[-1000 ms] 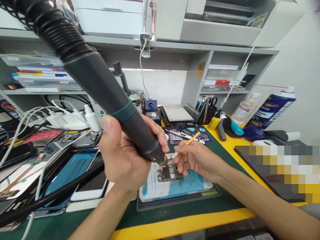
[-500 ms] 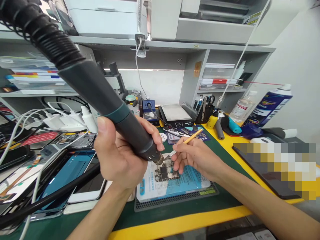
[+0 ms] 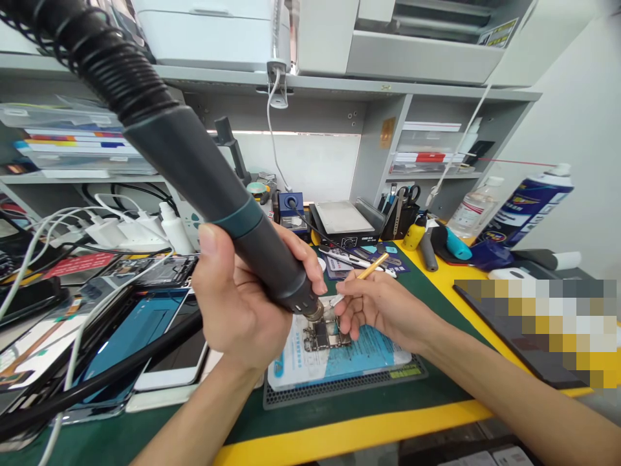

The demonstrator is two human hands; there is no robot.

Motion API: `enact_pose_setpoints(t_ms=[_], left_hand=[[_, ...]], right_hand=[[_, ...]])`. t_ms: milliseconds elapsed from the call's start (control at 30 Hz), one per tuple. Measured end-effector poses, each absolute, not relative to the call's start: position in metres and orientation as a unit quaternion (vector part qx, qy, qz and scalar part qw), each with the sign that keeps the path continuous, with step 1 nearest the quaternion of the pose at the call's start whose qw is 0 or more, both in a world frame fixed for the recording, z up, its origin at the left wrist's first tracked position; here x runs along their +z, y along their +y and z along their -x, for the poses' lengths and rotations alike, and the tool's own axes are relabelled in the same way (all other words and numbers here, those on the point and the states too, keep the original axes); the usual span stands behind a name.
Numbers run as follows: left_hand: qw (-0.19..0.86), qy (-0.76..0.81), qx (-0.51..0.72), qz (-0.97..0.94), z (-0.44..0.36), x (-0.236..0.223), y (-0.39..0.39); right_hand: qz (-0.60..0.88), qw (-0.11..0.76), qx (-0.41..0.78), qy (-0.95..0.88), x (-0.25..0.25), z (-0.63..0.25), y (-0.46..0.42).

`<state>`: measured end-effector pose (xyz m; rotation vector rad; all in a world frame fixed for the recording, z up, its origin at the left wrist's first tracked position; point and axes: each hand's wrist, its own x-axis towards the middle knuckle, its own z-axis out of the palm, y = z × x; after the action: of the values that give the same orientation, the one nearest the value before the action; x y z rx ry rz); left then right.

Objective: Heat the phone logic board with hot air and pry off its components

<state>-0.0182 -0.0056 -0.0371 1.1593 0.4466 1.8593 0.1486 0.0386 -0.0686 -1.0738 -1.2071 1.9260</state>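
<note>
My left hand [image 3: 247, 304] wraps round the dark grey handle of a hot air gun [image 3: 218, 194], its metal nozzle angled down over a circuit board [image 3: 325, 333]. Between thumb and fingers, my right hand [image 3: 369, 301] pinches a thin tool with a gold-coloured shaft [image 3: 372, 266] and a pale front end. That front end points at the board's upper part, close to the nozzle; whether it touches is hidden. Under the board lies a blue and white packet or pad [image 3: 373, 356], on a dark perforated mat [image 3: 334, 395].
Opened phones [image 3: 169, 349] and a black hose [image 3: 107, 375] crowd the left side. A hot plate [image 3: 342, 223], a soldering station [image 3: 291, 210] and a tool holder [image 3: 400, 213] stand behind. At right are a spray can [image 3: 524, 207], a clear bottle [image 3: 478, 210] and a dark flat slab [image 3: 504, 330].
The whole view has shifted slightly. The nozzle stays over the board's upper part, and both hands keep their grips; the gold-coloured shaft has tipped a little lower.
</note>
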Motion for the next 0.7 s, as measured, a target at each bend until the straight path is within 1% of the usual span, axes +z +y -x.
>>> enact_pose_setpoints(t_ms=[167, 300, 467, 700], left_hand=[[0.434, 0.198, 0.745, -0.466, 0.0163, -0.0361, -0.0053], [0.426, 0.210, 0.746, -0.466, 0.0180, -0.0347, -0.0042], [0.414, 0.176, 0.773, -0.447, 0.0220, -0.0338, -0.0012], [0.433, 0.182, 0.764, -0.442, 0.0183, -0.0335, -0.0025]], right_hand=[[0.408, 0.324, 0.744, -0.419, -0.0677, -0.1526, 0.0426], [0.408, 0.347, 0.719, -0.442, -0.0682, -0.1531, 0.0425], [0.408, 0.322, 0.708, -0.479, -0.0707, -0.1513, 0.0396], [0.410, 0.313, 0.702, -0.491, -0.0713, -0.1504, 0.0386]])
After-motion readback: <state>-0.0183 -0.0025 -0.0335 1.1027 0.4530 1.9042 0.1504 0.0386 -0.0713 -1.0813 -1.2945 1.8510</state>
